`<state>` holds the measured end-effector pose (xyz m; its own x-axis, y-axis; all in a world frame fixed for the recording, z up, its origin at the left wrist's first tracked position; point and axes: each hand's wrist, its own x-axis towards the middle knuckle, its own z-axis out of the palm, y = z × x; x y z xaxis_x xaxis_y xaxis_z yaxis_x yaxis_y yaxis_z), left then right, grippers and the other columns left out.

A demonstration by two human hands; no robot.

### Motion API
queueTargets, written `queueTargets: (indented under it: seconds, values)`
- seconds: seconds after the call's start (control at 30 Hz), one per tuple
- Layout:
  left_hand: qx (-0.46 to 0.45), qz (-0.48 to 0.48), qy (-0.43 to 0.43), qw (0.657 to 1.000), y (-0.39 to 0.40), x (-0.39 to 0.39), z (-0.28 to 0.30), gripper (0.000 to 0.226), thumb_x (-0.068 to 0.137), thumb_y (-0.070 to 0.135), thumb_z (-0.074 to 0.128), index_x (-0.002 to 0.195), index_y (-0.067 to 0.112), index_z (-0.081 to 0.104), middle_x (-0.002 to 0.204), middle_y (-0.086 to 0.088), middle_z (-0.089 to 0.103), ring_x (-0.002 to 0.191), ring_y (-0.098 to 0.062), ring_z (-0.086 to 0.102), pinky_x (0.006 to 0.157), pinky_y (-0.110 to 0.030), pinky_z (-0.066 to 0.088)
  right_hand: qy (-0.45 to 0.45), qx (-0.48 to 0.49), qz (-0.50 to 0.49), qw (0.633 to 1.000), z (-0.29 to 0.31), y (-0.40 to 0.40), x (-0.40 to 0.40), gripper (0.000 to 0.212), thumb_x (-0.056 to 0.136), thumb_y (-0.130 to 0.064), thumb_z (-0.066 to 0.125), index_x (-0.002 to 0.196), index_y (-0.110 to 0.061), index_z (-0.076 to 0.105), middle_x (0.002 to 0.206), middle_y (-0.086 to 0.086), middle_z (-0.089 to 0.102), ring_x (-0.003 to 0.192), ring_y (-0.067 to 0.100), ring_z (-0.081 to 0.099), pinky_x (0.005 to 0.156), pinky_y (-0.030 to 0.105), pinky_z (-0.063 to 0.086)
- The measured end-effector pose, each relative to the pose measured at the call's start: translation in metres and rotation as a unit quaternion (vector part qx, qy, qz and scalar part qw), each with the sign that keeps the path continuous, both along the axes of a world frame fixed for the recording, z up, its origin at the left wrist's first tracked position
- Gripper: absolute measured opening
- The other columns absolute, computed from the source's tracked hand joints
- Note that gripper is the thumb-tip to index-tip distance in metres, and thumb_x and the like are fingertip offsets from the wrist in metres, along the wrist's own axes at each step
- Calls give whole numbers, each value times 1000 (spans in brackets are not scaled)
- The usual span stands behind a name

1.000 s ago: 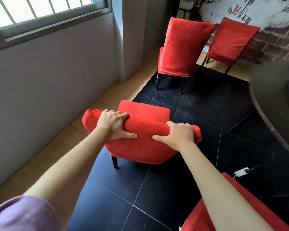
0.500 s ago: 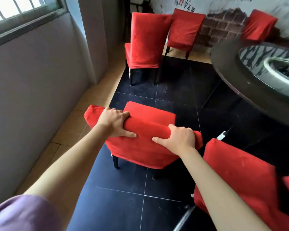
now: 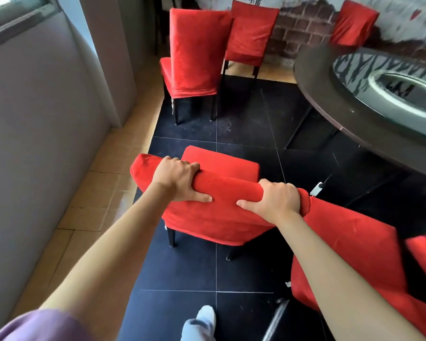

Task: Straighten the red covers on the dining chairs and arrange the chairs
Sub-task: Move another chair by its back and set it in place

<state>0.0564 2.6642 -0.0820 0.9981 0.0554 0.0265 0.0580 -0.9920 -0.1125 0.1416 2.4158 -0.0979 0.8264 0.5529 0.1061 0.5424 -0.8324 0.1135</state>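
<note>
A dining chair with a red cover [image 3: 214, 217] stands right in front of me on the black floor tiles, its back towards me. My left hand [image 3: 176, 179] grips the top of its backrest on the left, fingers curled over the far side. My right hand [image 3: 277, 200] grips the same top edge on the right. Another red-covered chair [image 3: 354, 254] stands close at my lower right, touching the held chair's right corner. Two more covered chairs [image 3: 194, 52] [image 3: 251, 33] stand ahead near the wall, and a third red chair back [image 3: 354, 23] shows behind the table.
A dark round table [image 3: 330, 102] with a glass turntable [image 3: 391, 84] fills the upper right. A grey wall [image 3: 35, 143] under a window runs along the left, with a tan tiled strip [image 3: 103, 193] beside it. My shoe [image 3: 204, 318] is on the floor below.
My view has swung right, bringing the round table and the chair at lower right further into sight. Both hands keep the same grip on the backrest top.
</note>
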Motion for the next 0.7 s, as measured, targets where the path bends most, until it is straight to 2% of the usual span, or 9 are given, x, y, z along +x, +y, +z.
queueTargets:
  seconds: [0.23,0.43,0.7]
  values:
    - [4,-17,-1,1000,36,78,0,100,45,100,23,105,25,55,96,3,69,92,-24,65,82,-35,43,7,6,-24,1000,1,35,66,87,47,-97,10,83,-24,43,81,1,68,78,24,64,70,36,31]
    - [4,-25,6,1000,70,134,0,102,45,100,23,110,28,54,99,3,69,96,-23,64,86,-36,43,13,-5,-46,999,4,66,113,100,47,-96,10,94,-21,55,81,2,68,79,24,64,70,36,30]
    - [-6,-56,-9,998,104,156,-5,107,42,101,15,111,30,54,96,5,69,92,-21,65,83,-35,42,35,-13,-102,994,10,97,116,103,47,-97,13,97,-18,58,82,3,68,80,24,63,72,36,31]
